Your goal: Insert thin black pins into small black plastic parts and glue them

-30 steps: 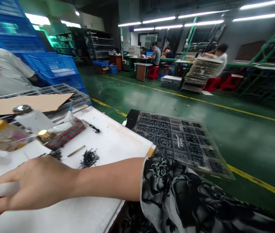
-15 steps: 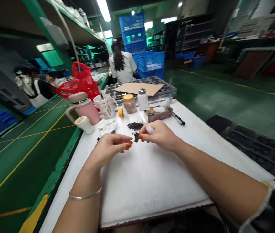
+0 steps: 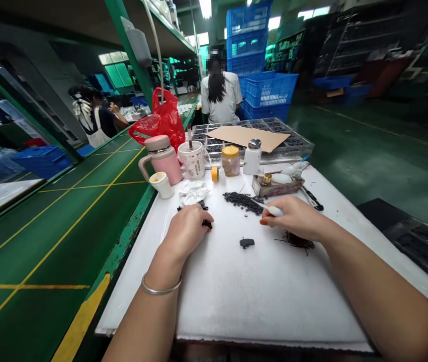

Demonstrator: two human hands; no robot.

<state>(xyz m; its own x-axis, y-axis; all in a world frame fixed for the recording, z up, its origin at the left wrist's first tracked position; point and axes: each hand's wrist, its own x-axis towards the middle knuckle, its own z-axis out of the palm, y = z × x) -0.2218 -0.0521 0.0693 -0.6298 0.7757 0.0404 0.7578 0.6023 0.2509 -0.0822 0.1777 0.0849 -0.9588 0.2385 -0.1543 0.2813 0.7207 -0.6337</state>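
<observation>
My left hand [image 3: 187, 232] rests on the white table [image 3: 259, 296], fingers curled over a small black part [image 3: 206, 224] at its tips. My right hand [image 3: 294, 216] is closed on a thin white-handled tool [image 3: 270, 208] whose tip points at a pile of small black parts [image 3: 242, 199]. One black part [image 3: 247, 243] lies alone on the white surface between my hands. A bundle of thin dark pins [image 3: 298, 240] lies under my right wrist.
At the table's far end stand a pink mug [image 3: 162, 160], a white cup [image 3: 192, 159], a small white cup [image 3: 161, 184], a jar [image 3: 231, 160], a white bottle [image 3: 252, 156], a small box [image 3: 277, 186] and a parts tray under cardboard [image 3: 244, 137]. A red bag [image 3: 163, 120] hangs left. People sit beyond. Another tray [image 3: 421, 244] lies right.
My view swung from the right-hand aisle back to the table. My hands, pinched together half a second ago, have parted; one black part now lies between them.
</observation>
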